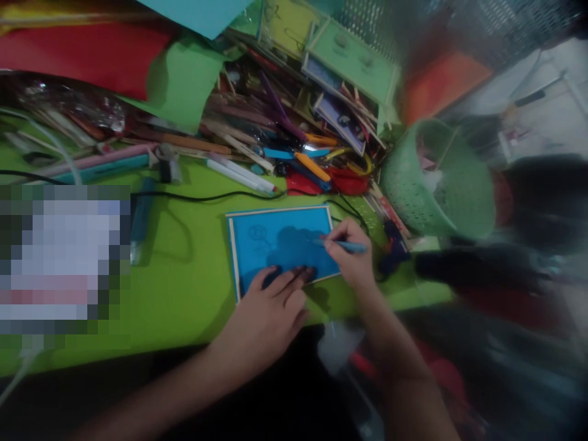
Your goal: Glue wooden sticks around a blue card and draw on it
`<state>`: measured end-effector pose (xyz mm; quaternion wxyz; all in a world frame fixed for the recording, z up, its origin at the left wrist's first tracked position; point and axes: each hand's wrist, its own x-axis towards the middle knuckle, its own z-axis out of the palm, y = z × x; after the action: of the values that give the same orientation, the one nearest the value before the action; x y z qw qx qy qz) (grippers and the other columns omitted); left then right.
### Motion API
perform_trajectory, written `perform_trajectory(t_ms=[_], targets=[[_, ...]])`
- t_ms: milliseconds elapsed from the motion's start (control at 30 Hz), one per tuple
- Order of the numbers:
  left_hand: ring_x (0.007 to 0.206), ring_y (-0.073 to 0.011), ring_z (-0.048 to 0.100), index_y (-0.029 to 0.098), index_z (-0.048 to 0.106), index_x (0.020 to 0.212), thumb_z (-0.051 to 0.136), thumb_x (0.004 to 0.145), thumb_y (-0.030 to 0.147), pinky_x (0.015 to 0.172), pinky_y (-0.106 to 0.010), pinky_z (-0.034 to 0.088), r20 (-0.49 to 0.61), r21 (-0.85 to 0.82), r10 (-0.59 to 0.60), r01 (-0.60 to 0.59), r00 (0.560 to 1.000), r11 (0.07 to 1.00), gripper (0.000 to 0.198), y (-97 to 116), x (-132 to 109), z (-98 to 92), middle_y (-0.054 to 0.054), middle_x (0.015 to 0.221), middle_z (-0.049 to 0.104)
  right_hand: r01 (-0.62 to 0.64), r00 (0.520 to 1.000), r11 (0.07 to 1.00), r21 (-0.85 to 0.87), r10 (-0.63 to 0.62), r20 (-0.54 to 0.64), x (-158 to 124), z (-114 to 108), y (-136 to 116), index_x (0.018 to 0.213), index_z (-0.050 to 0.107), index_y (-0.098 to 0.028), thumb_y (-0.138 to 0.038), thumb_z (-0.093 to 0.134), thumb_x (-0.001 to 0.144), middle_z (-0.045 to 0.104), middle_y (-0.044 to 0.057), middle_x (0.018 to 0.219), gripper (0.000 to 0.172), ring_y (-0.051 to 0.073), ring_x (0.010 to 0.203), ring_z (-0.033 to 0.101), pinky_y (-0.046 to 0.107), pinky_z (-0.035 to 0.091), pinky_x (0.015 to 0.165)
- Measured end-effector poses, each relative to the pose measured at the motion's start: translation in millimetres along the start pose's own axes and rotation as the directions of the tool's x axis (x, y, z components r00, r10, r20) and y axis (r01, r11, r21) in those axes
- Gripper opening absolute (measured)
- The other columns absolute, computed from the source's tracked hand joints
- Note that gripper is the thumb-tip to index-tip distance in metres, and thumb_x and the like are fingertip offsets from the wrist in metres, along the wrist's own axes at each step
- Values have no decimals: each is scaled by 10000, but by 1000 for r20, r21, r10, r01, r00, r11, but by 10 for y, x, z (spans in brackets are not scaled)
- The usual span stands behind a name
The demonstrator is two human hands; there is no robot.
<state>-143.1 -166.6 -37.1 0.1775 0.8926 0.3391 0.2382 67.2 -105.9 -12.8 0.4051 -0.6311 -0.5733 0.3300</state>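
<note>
A blue rectangular board (285, 226) edged with pale wooden strips lies on the green tabletop (193, 282). Faint drawn lines, including a round shape, show on its left part. Across its lower edge rests my left hand (275, 300), fingers spread and laid on the surface. My right hand (351, 251) pinches a light blue pen (351, 246) over the board's right side, its tip at or close to the surface; contact cannot be made out. Shadows of the hands darken the board's middle.
Behind the board lies a heap of pens, sticks and scissors (353, 168). White markers (241, 174) and a black cable (206, 197) cross the table. A green perforated basket (441, 184) stands at right. Framed green panels (353, 58) lean at the back. A blurred-out block covers the left.
</note>
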Motion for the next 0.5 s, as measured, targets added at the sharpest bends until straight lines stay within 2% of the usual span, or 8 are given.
perform_trajectory(t_ms=[167, 500], targets=[[1271, -284, 648, 163, 647, 1071, 502, 1056, 214, 1080, -566, 452, 4, -11, -6, 6, 1000, 1000, 154, 4, 7, -7, -118, 1465, 663, 6, 1000, 998, 55, -5, -23, -12, -6, 17, 766, 593, -246, -293, 693, 779, 614, -42, 712, 112, 142, 646, 573, 306, 462, 627], [1278, -296, 646, 170, 655, 1054, 524, 1037, 205, 1096, -573, 450, 14, -36, -18, 18, 1000, 999, 136, 0, -6, 10, -138, 1457, 665, -5, 1000, 1000, -22, 5, 8, -15, 18, -47, 786, 605, -244, -319, 704, 792, 606, -46, 667, 124, 132, 591, 535, 287, 436, 575]])
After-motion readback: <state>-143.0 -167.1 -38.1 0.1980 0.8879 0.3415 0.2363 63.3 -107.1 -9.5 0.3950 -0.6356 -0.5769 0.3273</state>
